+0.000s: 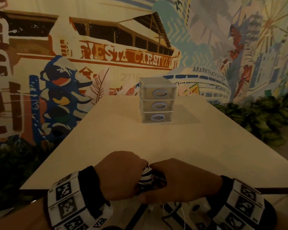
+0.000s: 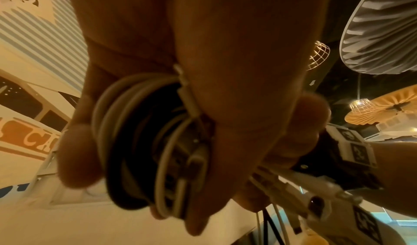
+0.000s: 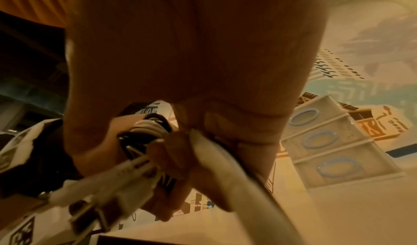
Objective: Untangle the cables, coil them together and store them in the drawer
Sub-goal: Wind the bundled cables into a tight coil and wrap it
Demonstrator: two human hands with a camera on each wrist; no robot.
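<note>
A coil of white and black cables (image 1: 147, 177) sits between my two hands above the near edge of the table (image 1: 181, 146). My left hand (image 1: 121, 173) grips the coil (image 2: 144, 150), fingers curled round its loops. My right hand (image 1: 178, 181) pinches the loose cable ends (image 3: 126, 174) against the coil, and a white cable (image 3: 228, 166) runs out under its fingers. Plug ends (image 2: 293, 183) and thin leads (image 1: 175, 211) hang below the hands. The small three-drawer plastic unit (image 1: 156, 100) stands far back on the table, all drawers closed; it shows in the right wrist view too (image 3: 334, 140).
A painted mural wall (image 1: 106, 55) rises behind the table. Green plants (image 1: 263, 117) line the right side and the lower left. Bare tabletop lies between my hands and the drawer unit.
</note>
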